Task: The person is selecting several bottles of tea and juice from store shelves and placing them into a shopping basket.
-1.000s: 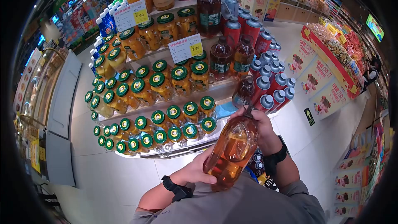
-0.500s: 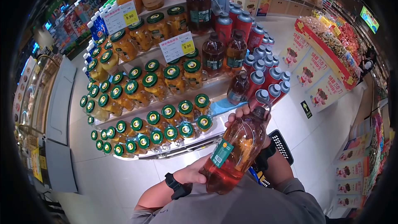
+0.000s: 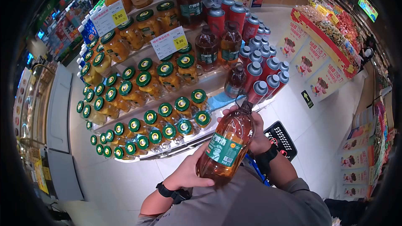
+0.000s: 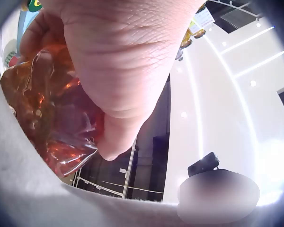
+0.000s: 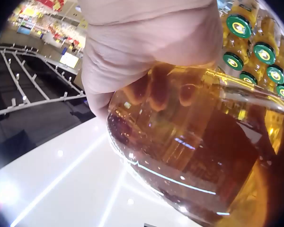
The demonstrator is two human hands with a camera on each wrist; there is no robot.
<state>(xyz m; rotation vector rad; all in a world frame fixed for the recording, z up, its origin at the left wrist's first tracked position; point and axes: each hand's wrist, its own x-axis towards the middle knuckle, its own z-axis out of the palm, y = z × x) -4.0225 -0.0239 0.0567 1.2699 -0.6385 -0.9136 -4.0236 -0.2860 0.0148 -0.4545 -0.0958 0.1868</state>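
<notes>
A large amber bottle (image 3: pixel 234 136) with a green label is tilted in front of the grey shirt, its cap toward the shelves. The left hand (image 3: pixel 188 171) grips its lower end, thumb along the near side. Around the upper part near the neck curls the right hand (image 3: pixel 257 132). In the left wrist view the left hand (image 4: pixel 118 56) presses its thumb to the amber plastic of the bottle (image 4: pixel 52 113). The right wrist view has the right hand (image 5: pixel 146 42) with several fingers seen through the bottle (image 5: pixel 189 151).
Tiered shelves (image 3: pixel 134 58) hold green-lidded jars (image 3: pixel 165 69), similar bottles (image 3: pixel 207 48) and red cans (image 3: pixel 254 73). A black basket (image 3: pixel 284 140) is beside the right forearm. At the right stands a candy display (image 3: pixel 326 37); at the left, a glass-fronted case (image 3: pixel 35 100).
The bottle has turned in the hands, bringing the green label into fuller view. The shelves have shifted left in the head view, and more of the black basket shows.
</notes>
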